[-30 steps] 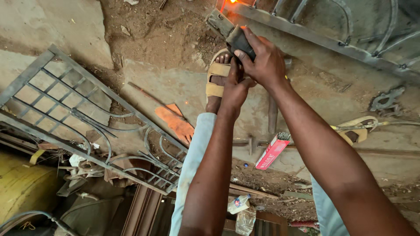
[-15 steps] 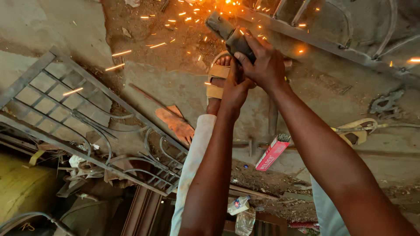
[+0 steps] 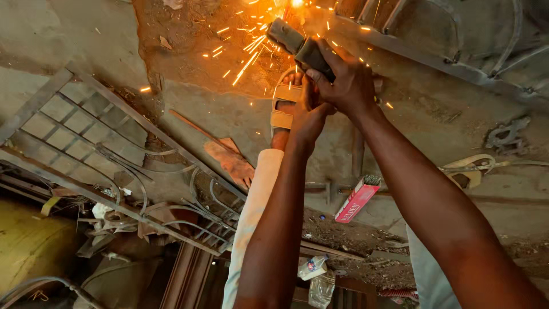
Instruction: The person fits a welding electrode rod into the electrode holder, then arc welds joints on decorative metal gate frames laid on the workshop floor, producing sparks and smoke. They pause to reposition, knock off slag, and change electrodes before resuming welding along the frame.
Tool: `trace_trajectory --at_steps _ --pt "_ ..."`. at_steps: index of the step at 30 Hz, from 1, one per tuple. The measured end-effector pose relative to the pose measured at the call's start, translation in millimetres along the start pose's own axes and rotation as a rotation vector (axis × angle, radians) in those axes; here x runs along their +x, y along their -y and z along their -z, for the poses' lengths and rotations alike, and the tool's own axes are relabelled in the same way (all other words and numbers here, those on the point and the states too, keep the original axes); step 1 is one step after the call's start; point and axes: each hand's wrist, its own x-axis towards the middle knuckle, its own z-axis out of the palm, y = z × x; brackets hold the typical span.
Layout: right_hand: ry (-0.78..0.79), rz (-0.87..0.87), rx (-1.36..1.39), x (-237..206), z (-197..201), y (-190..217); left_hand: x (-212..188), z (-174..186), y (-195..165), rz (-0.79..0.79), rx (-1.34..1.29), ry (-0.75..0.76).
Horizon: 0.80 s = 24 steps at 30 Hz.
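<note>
1. As sparks (image 3: 246,54) fly, we see the angle grinder (image 3: 300,46) biting the metal frame (image 3: 434,60) at top centre.
2. Both hands clamp it: right hand (image 3: 346,86) on the body, left hand (image 3: 309,111) beneath.
3. Grinding step, we judge; next move needs steady pressure w/ feet clear, sandalled foot (image 3: 284,106) near.

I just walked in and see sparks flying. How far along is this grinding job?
Done: hard to tell; the ground spot is hidden by glare. In hand: both the right hand and left hand grip the angle grinder, throwing sparks where it meets the metal frame. Left: the frame's bar running right shows no sparks, and whether it needs grinding can't be judged.
</note>
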Motion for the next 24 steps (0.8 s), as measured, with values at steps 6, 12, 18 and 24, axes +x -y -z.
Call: trace_trajectory --at_steps 6,12,18,24 --pt "-0.064 0.071 -0.009 4.5 -1.4 -4.1 3.7 -1.2 1.2 0.011 0.039 -0.015" --pt "0.122 -0.127 -0.155 8.0 -5.8 -8.5 2.4 -0.3 -2.6 0.096 0.148 -0.089" --pt "-0.021 0.003 -0.124 6.1 2.8 0.2 -12.9 -7.7 -10.0 -0.070 -0.374 0.040" --pt "-0.089 0.096 0.025 3.1 1.3 -1.6 6.1 -2.5 0.4 0.024 -0.022 -0.015"
